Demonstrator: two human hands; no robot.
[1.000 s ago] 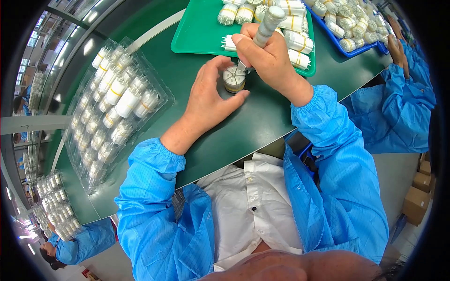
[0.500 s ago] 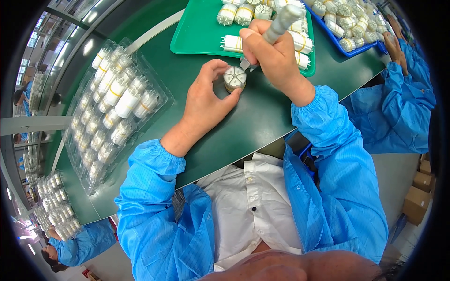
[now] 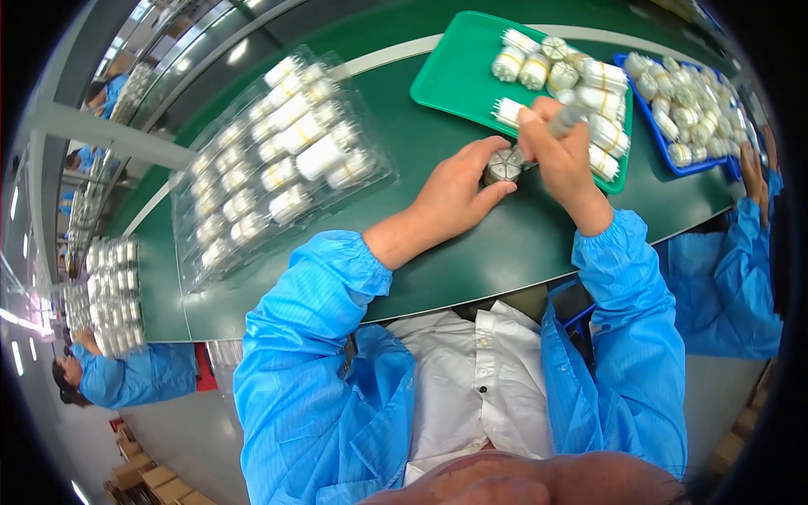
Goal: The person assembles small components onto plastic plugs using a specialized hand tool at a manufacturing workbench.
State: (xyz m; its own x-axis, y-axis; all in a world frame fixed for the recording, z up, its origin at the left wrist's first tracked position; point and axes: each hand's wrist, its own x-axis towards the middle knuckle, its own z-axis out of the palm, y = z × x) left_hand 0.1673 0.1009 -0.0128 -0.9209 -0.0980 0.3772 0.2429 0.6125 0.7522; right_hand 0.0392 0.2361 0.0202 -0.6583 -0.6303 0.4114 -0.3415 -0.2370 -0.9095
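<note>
My left hand (image 3: pixel 454 189) grips a short round white bundle (image 3: pixel 503 167) between thumb and fingers. It stands upright on the green table, its top split into wedge-shaped segments. My right hand (image 3: pixel 562 160) is closed around a hand tool (image 3: pixel 567 120) with a thick greyish handle, held at a slant. The tool's narrow lower end meets the right edge of the bundle's top; its exact tip is too blurred to make out. Just beyond my hands is a green tray (image 3: pixel 463 71) holding several similar bundles with yellow bands, one lying by my right knuckles.
A clear plastic blister tray (image 3: pixel 370 189) filled with bundles lies on the table (image 3: pixel 404 282) to the left. At the far right stands a blue bin (image 3: pixel 669 162) heaped with bundles, a co-worker's hands (image 3: pixel 752 172) beside it. Another person (image 3: pixel 139 374) works at far left.
The view has swung, so the table and trays appear farther right. My right hand has brought the tool's end onto the bundle's top edge. My left hand keeps its hold on the bundle.
</note>
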